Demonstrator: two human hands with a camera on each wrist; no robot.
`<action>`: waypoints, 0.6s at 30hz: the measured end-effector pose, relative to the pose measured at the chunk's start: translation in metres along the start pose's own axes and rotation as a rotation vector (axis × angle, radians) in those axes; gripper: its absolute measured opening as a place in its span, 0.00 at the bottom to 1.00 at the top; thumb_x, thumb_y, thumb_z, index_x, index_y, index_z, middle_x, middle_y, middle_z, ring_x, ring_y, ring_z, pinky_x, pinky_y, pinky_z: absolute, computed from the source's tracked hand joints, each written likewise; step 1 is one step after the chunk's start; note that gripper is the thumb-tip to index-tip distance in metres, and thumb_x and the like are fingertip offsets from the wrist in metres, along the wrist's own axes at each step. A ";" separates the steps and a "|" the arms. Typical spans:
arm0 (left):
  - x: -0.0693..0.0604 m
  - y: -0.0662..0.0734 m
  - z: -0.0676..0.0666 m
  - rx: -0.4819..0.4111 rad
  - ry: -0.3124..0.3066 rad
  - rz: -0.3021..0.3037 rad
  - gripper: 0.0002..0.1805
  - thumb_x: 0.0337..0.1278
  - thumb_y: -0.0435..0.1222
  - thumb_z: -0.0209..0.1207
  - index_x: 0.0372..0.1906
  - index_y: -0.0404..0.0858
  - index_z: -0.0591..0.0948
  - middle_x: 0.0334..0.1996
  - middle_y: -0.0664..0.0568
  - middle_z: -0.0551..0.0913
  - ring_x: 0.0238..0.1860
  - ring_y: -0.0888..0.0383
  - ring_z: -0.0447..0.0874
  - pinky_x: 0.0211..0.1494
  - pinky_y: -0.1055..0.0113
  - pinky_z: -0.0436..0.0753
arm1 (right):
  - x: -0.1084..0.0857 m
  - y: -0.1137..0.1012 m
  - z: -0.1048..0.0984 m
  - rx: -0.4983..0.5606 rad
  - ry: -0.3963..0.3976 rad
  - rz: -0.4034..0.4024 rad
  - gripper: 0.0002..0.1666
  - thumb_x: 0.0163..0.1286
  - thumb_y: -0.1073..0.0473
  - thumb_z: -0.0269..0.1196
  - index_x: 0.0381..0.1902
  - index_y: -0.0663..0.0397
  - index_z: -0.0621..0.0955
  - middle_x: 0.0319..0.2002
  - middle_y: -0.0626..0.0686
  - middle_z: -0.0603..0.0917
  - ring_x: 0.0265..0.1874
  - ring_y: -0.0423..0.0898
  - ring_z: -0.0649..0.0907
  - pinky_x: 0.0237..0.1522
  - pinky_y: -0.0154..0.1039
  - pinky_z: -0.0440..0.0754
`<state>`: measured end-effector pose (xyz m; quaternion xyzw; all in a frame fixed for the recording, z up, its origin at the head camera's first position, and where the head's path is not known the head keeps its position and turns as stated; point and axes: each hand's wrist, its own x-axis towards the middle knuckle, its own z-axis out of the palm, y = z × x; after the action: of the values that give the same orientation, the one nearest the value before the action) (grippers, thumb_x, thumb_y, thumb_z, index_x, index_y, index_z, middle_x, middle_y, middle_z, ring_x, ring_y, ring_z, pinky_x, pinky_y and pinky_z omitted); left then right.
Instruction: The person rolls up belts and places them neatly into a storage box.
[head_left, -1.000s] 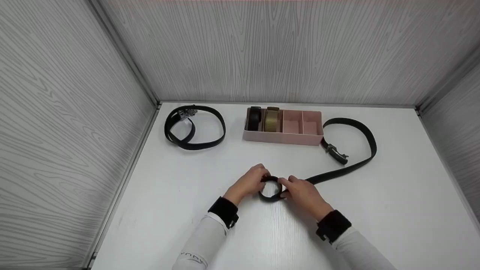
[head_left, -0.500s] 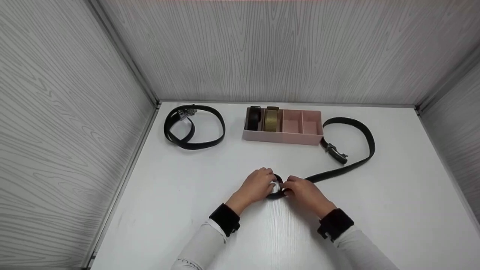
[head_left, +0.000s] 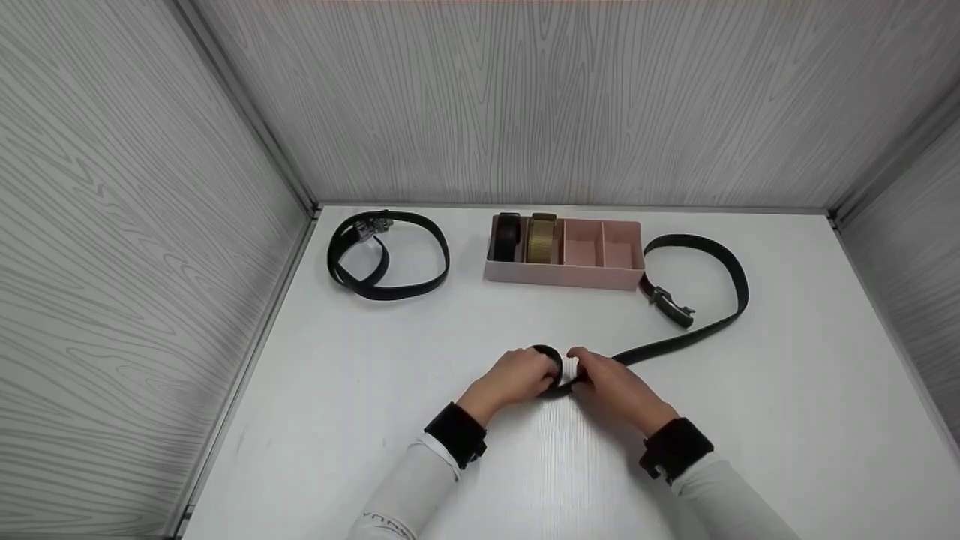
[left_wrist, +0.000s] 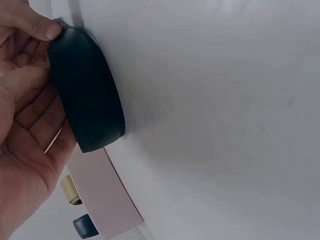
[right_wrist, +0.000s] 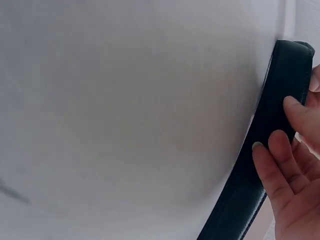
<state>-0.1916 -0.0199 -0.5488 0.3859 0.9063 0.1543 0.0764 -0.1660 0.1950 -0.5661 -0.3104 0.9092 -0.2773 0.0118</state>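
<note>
Head view: near-middle of the smooth white surface (head_left: 300, 390), w/ both hands on one strap. L hand (head_left: 517, 375): fingers curled into & round the small rolled end of a long, flat, black leather-like belt (head_left: 679, 345), gripping it. R hand (head_left: 619, 390): just R of the roll, pinching the same strap, fingertips on its flat face (R wrist view). Strap stands on its long edge here, lower edge along the surface. Beyond R hand it runs out to the right, then curves back in a wide open loop to the R end of a pink, rectangular, plastic-looking tray (head_left: 562, 274); can't tell if the two touch. Its dark metal-look buckle (head_left: 673, 309) lies within that loop, apart from R hand.

Tray sits near the surface's rear edge, below the grey wood-grain back panel (head_left: 525, 97). 4 compts in a row: leftmost holds a rolled black belt (head_left: 507, 238), next a rolled gold-tan ribbed belt (head_left: 541, 240). Open stretch of surface btwn tray's front wall & hands. Rear L: loosely coiled black belt (head_left: 390, 294) w/ silver-coloured ornate buckle (head_left: 375, 226), well apart from tray. Broad margins of surface flank both white-sleeved forearms (head_left: 412, 487), out to the side edges.
</note>
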 end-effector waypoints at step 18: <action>-0.013 -0.008 0.000 0.038 -0.008 0.212 0.09 0.68 0.35 0.56 0.38 0.46 0.87 0.35 0.61 0.84 0.35 0.64 0.79 0.42 0.69 0.78 | 0.001 0.010 -0.005 -0.175 0.010 -0.180 0.23 0.59 0.58 0.71 0.54 0.43 0.85 0.33 0.48 0.74 0.25 0.41 0.73 0.27 0.37 0.75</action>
<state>-0.1882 -0.0347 -0.5513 0.4818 0.8628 0.1427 0.0558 -0.1735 0.2032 -0.5673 -0.3892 0.8984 -0.1986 -0.0447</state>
